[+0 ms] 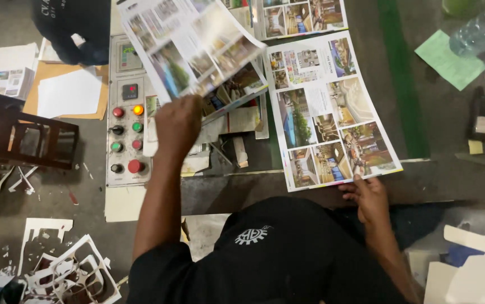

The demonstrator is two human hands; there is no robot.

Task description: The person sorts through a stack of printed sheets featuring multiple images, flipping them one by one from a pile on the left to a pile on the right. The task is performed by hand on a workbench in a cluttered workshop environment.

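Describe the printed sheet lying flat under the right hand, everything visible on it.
The sheet is a large, glossy-looking white paper printed with many colour photos of rooms, buildings and a pool, plus small text blocks. It lies flat and slightly skewed on the dark table, its lower edge near the table's front. The right hand presses its lower right corner. Another printed sheet sits just above it.
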